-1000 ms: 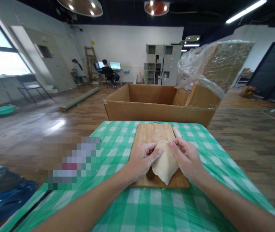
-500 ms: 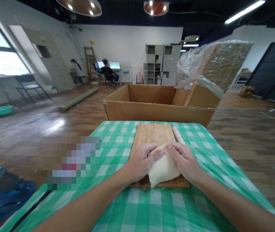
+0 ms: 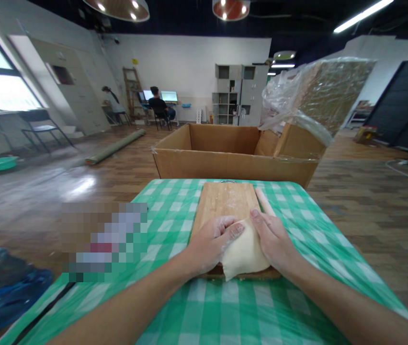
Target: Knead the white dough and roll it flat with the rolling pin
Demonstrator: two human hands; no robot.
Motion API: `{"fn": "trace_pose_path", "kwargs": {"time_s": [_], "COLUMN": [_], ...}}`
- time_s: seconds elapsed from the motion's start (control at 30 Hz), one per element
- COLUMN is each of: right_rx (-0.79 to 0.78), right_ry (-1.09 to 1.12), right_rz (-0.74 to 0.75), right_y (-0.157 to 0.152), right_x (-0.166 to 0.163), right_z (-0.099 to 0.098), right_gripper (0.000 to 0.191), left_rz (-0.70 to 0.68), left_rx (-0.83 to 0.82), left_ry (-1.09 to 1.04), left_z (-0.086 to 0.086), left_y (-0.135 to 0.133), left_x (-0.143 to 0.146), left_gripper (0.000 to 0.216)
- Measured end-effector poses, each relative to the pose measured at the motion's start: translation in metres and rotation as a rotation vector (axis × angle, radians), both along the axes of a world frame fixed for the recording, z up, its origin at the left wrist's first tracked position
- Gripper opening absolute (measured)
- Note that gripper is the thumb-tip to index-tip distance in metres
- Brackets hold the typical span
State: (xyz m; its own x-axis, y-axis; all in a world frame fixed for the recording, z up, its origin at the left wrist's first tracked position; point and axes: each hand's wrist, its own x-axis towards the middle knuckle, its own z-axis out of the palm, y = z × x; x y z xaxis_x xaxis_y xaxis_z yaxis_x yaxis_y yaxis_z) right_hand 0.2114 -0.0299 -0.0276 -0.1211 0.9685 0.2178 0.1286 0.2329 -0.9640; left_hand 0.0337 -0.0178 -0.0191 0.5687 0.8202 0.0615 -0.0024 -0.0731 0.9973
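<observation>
A pale sheet of dough (image 3: 246,251) hangs between my two hands over the near half of a wooden cutting board (image 3: 227,199). My left hand (image 3: 213,242) pinches its upper left edge, the thumb on top and the fingers curled behind. On the other side my right hand (image 3: 274,237) grips the upper right edge, thumb pressed on the dough. White flour coats the fingers of my left hand. The dough's lower corner droops past the board's near edge. Just right of the board lies a rolling pin (image 3: 264,201), its near end hidden behind my right hand.
A green checked cloth (image 3: 175,211) covers the table. Beyond it stands a large open cardboard box (image 3: 232,163), with a plastic-wrapped block (image 3: 336,96) at its right. A blurred-out item lies at the table's left. Farther back, a person (image 3: 159,105) sits at monitors.
My thumbs have moved a little apart, and the dough's upper edge is stretched wider between them. My right hand has shifted slightly to the right.
</observation>
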Motion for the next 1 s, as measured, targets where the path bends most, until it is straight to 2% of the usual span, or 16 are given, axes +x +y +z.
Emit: {"fn": "trace_pose_path", "kwargs": {"time_s": [0.1,0.23,0.4,0.57,0.73,0.9,1.0], "right_rx": [0.064,0.163,0.134,0.088,0.111,0.198,0.196], "right_ry": [-0.070,-0.235,-0.166,-0.068,-0.162,-0.237,-0.212], "right_rz": [0.033,-0.006,-0.091,-0.030,0.052,-0.033,-0.083], "right_y": [-0.0004,-0.0029,0.0014,0.0063,0.0030,0.0015,0.0022], "right_x": [0.0010,0.0012,0.0011,0.0030,0.0027,0.0017,0.0013], "right_z": [0.0005,0.0027,0.0037,0.0015,0.0022,0.0040,0.0032], "right_gripper": [0.050,0.051,0.053,0.050,0.047,0.050,0.051], "left_rz": [-0.009,-0.031,0.042,0.095,0.049,0.092,0.098], "left_rx": [0.000,0.001,0.020,0.057,0.076,0.082,0.020], "left_ry": [0.026,0.020,0.007,0.029,0.047,0.083,0.022], "left_z": [-0.0024,-0.0027,0.0010,0.0000,-0.0009,-0.0019,-0.0021], "left_y": [-0.0005,-0.0011,0.0000,0.0007,-0.0017,-0.0004,-0.0003], "left_x": [-0.0002,0.0014,0.0030,0.0023,0.0031,0.0025,0.0030], "left_gripper": [0.042,0.042,0.044,0.044,0.042,0.045,0.045]}}
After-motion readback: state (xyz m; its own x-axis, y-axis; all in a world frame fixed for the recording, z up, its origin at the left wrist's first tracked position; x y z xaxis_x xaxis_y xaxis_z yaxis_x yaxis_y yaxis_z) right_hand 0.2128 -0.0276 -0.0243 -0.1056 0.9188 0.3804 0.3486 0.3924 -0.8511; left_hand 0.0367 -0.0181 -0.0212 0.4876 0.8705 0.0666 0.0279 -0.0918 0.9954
